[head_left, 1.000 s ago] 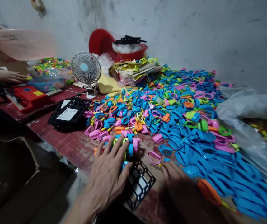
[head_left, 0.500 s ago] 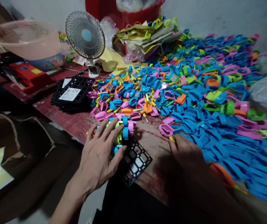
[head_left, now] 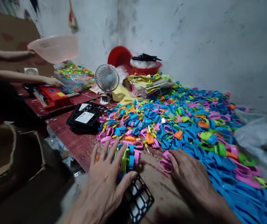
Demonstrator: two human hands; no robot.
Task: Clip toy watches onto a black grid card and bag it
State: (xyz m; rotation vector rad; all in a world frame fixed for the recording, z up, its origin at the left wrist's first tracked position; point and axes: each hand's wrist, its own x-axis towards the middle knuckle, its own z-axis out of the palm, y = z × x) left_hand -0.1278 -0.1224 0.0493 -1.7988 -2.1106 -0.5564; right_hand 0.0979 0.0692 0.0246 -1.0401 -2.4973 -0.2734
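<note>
In the head view, the left hand [head_left: 107, 177] is spread flat, its fingers over a row of coloured bands [head_left: 131, 162]. These appear to sit on the far part of a black grid [head_left: 152, 199], while the thumb crosses the grid's bare near part. How hard the palm presses cannot be told. The right hand [head_left: 189, 171] is half curled, with a pink loop [head_left: 161, 163] and a second pink piece [head_left: 166, 154] at its fingers; the tips are hidden, so I cannot tell whether it grips either or merely touches. The loop is between the hands, at the front of the table [head_left: 61, 124], just short of the pile [head_left: 189, 115].

The bands could slide or tip if the spread fingers bear unevenly. The grid could swivel should the thumb push sideways. The pink pieces are so close together that the fingers might catch both, or knock one away. A brush of the right forearm could drag items off the pile.

The loop is oval, its long axis slanting from far left to near right, towards the right hand; its front is unclear. The grid's long axis seems to slant likewise, its far end hidden under the left hand.
</note>
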